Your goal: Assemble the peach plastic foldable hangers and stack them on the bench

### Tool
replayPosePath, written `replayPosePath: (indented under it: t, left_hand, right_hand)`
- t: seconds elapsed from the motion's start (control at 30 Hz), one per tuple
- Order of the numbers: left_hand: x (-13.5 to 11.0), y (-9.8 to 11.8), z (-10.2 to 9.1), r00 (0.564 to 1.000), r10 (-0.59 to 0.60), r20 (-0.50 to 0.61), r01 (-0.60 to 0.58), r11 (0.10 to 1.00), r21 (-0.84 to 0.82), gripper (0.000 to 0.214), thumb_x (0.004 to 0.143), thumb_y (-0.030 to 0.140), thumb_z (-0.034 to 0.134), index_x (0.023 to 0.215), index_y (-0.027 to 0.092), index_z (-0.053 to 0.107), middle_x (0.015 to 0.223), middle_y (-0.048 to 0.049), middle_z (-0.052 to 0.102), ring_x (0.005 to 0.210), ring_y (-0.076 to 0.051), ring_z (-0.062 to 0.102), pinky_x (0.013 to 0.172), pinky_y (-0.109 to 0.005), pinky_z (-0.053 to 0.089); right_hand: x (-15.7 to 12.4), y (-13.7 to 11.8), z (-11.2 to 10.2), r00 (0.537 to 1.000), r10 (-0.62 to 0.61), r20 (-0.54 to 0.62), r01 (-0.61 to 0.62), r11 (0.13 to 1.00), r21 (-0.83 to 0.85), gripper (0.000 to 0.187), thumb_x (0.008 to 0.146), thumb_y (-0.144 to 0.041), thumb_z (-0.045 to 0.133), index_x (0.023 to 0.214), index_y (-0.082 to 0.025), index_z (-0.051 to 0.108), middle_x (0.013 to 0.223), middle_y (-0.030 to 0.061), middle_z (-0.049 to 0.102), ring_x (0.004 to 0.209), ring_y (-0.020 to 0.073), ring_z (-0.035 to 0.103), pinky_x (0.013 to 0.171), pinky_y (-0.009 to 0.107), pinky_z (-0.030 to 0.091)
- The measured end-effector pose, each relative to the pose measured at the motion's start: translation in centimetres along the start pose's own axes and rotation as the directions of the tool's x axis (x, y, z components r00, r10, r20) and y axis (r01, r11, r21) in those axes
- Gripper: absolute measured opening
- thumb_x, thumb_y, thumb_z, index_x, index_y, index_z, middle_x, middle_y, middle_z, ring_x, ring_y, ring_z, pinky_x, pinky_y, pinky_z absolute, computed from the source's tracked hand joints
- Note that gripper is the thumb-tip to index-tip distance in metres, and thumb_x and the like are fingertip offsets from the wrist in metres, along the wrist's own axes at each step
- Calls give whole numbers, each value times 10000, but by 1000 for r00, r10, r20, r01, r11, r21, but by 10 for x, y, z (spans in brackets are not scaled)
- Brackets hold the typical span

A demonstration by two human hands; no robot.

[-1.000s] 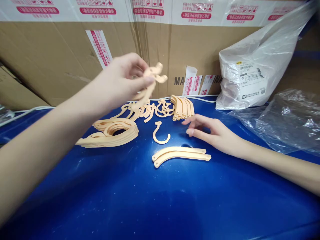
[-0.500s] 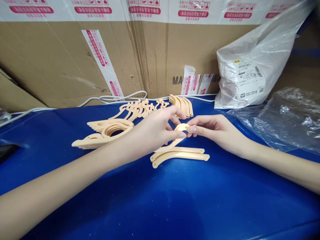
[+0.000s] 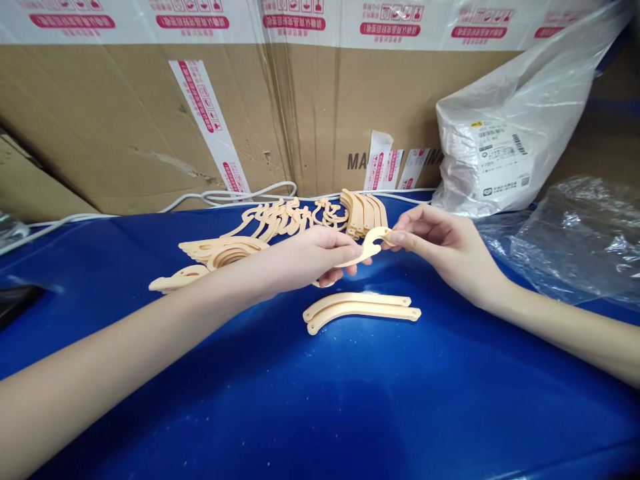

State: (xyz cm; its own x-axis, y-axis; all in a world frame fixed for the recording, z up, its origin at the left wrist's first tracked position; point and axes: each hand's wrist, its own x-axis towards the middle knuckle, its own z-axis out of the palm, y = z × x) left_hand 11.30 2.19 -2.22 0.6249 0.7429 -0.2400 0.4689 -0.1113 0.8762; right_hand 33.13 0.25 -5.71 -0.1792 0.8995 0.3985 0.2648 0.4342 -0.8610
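Between my two hands a pale, curved wooden piece [image 3: 371,247] with a hooked end is held up above the table. My left hand [image 3: 325,253] is closed round its lower, longer part, which the fingers partly hide. At the hooked end, by a small hole, the thumb and fingertips of my right hand [image 3: 425,237] pinch it. Just below, two long, gently bent wooden strips [image 3: 363,308] lie side by side on the blue surface [image 3: 350,400]. Behind my left forearm sits a stack of wing-like wooden pieces [image 3: 225,252], partly covered by the arm.
Several small curvy wooden pieces [image 3: 285,217] and a pile of curved wooden strips [image 3: 367,212] lie at the back. A white cable [image 3: 210,198] runs along the cardboard box [image 3: 135,127]. On the right are a white plastic bag [image 3: 490,147] and clear plastic film [image 3: 585,240].
The hooked wooden piece has risen away from the two strips and turned flatter. My left hand has shifted its grip down to the longer part; my right hand has moved up slightly.
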Motion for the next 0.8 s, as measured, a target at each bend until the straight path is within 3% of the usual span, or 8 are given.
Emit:
replayPosePath:
  t: [0.2,0.47,0.8]
  left_hand:
    - [1,4,5,992,-105,-63,101,993,-63,219,967,165,451,828,109,611,565,47,464,465,-51,362,460,-190,269]
    - [3,-2,6,999,-36,-38,34,998,-56,279,957,176,475,704,133,588,469,69,390,426,-56,321,439,-203,230]
    - [7,-7,12,995,-34,-97,27,997,-73,260,948,160,464,710,137,568,491,72,393,426,-58,331,452,-206,249]
  right_hand:
    - [2,4,-2,996,20,85,-7,990,-143,248,819,-433,715,771,-200,645,812,1,685,757,148,620,705,284,463]
    - [2,5,-1,998,36,56,-30,993,-112,274,829,-473,693,891,-219,609,902,17,696,823,172,639,755,303,480]
    - [6,5,-7,994,23,105,3,971,-241,279,840,-486,663,821,-208,659,869,27,697,794,185,612,746,336,456]
